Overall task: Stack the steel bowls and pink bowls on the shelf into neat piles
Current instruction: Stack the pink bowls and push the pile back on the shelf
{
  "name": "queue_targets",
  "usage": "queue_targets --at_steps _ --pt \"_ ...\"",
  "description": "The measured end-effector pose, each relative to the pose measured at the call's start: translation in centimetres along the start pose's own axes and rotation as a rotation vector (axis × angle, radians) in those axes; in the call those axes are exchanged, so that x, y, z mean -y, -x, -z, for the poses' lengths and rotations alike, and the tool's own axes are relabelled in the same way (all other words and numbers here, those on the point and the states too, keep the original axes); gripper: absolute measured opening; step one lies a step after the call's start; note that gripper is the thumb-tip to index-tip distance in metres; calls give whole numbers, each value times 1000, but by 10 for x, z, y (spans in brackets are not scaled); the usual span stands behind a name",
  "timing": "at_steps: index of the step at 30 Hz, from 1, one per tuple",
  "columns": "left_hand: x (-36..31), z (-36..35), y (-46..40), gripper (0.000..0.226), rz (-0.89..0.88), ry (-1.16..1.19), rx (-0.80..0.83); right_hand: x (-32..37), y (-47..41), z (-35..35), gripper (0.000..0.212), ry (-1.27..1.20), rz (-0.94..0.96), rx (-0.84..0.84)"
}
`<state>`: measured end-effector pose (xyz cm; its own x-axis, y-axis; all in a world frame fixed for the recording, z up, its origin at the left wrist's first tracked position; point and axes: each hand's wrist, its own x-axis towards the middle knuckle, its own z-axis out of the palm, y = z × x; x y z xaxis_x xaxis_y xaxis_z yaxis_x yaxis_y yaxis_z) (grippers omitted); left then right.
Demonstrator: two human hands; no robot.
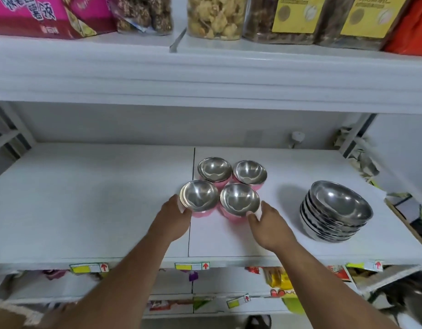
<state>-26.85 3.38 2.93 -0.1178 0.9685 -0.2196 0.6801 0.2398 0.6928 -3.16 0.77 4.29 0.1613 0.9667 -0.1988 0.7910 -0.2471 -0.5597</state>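
Note:
Several pink bowls with steel insides stand in a tight square on the white shelf: back left, back right, front left and front right. My left hand grips the outer left side of the front left bowl, thumb at its rim. My right hand grips the right side of the front right bowl. Further right on the shelf stands a leaning pile of larger steel bowls.
The shelf above overhangs and carries a pink box and jars of dried food. A small white fitting sits on the back wall. Packaged goods lie on the lower shelves and at the right end.

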Motion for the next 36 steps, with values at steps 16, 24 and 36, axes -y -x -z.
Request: queue_targets --at_steps 16,24,36 --pt "-10 -9 -37 18 329 611 133 -11 -54 -19 32 -306 -196 76" --pt "-8 -7 -39 28 342 600 118 -1 -51 -12 25 -624 -357 127" --pt "-4 -20 -18 19 291 628 219 -4 -35 19 29 -670 -247 -85"
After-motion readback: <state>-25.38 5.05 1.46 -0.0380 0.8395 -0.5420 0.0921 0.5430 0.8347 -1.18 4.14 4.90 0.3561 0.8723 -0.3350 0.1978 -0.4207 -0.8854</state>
